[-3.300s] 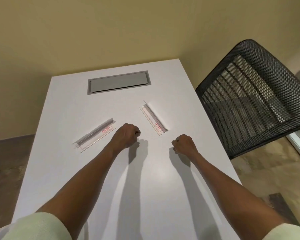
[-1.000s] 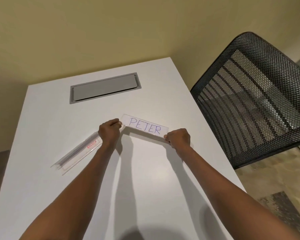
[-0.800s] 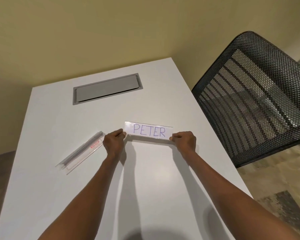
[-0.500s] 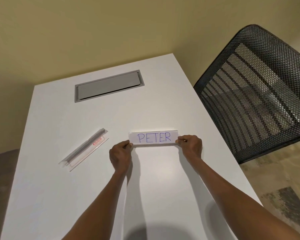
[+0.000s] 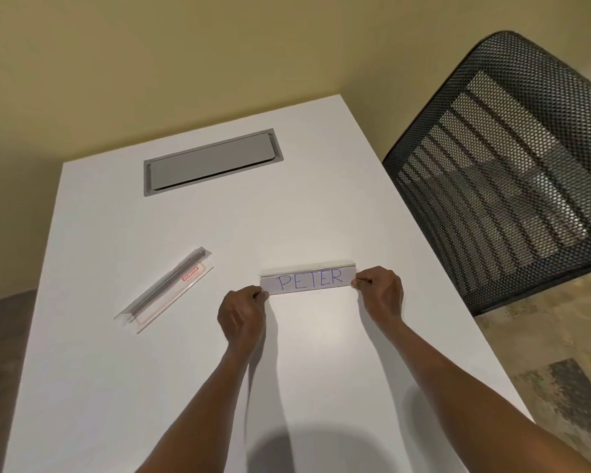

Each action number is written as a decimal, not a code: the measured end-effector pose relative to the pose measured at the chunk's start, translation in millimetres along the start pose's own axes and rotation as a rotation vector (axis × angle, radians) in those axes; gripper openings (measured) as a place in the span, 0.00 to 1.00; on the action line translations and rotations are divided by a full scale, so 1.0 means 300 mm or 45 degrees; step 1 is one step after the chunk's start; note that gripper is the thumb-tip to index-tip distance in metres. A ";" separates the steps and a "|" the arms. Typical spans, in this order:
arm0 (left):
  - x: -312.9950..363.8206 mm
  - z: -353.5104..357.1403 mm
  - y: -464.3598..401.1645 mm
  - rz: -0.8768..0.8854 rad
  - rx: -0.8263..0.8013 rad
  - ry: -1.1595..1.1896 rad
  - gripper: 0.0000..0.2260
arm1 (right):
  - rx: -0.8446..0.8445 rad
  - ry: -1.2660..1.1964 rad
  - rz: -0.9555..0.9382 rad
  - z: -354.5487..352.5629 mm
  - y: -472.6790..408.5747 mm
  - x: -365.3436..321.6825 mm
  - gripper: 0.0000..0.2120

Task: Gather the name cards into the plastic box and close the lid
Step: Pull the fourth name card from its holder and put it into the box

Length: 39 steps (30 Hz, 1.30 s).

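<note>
Head view: nearest to us, two bare forearms reach up from the bottom edge over the white rectangular table top [image 5: 191,387], casting soft shadows on it. We note the left hand [image 5: 241,314] with fingers curled, thumb and fingertips pinching the left end of the clear plastic name card holder with a white insert lettered "PETER" in blue ink [image 5: 309,278]. The right hand [image 5: 379,293] grips the card's right end the same way, fingers folded round the edge. The card runs nearly level between the two hands, lettered face toward us, slightly right of the table's middle; whether its lower edge touches the surface we cannot tell. To the left of the left hand, well apart from it, lies a second clear plastic name card holder with a small red label [image 5: 166,290], flat on the table and angled from lower left to upper right, a dark strip along its folded spine. Farther back, set into the table near its far edge, sits a grey rectangular hatch cover [image 5: 212,162], its lid flush. On the right, beside the table's edge, stands a black mesh-backed office chair [image 5: 505,172] over a mottled stone-patterned floor [image 5: 556,353]. Beyond everything, a plain yellow-beige wall [image 5: 185,56].
</note>
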<state>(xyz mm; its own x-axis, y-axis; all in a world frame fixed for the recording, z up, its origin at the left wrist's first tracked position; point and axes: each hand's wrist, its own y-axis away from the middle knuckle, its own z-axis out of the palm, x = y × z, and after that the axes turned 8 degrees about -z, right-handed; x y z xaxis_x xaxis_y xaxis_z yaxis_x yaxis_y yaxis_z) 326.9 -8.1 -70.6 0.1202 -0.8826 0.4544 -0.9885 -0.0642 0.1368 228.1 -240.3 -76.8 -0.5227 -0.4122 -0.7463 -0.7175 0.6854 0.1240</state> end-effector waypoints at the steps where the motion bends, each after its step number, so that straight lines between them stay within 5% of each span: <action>1: -0.002 0.003 -0.001 0.003 0.006 -0.021 0.06 | -0.004 0.005 -0.004 0.001 -0.001 0.000 0.08; 9: 0.020 -0.005 0.012 -0.046 -0.060 0.014 0.12 | -0.029 -0.073 0.002 -0.003 -0.005 -0.002 0.04; 11: 0.022 -0.017 0.008 -0.094 -0.064 0.081 0.15 | -0.042 -0.102 0.006 -0.012 -0.003 0.001 0.10; 14: 0.026 -0.046 0.006 -0.097 -0.098 0.209 0.06 | -0.080 -0.004 -0.153 -0.035 0.004 0.011 0.18; 18: 0.020 -0.087 0.001 0.367 0.025 0.027 0.17 | -0.084 0.354 -0.571 -0.073 -0.004 -0.008 0.27; 22: 0.047 -0.117 -0.043 0.703 -0.100 -0.258 0.27 | -0.174 0.719 -0.897 -0.099 -0.044 -0.042 0.30; 27: 0.061 -0.121 -0.088 0.999 -0.150 -0.350 0.22 | -0.244 0.740 -1.068 -0.105 -0.074 -0.045 0.28; 31: 0.064 -0.104 -0.103 0.946 -0.184 -0.284 0.15 | -0.364 0.802 -1.088 -0.093 -0.100 -0.044 0.26; 39: 0.073 -0.081 -0.109 0.820 -0.247 -0.173 0.17 | -0.525 0.980 -0.897 -0.061 -0.117 -0.041 0.18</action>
<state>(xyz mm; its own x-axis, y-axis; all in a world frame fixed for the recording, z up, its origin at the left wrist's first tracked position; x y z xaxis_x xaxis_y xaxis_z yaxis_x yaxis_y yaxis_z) 364.1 -14.0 -43.8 -0.5109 -0.7684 0.3854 -0.8235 0.5661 0.0372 251.4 -270.3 -60.0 0.0172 -0.9886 -0.1497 -0.9884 -0.0395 0.1470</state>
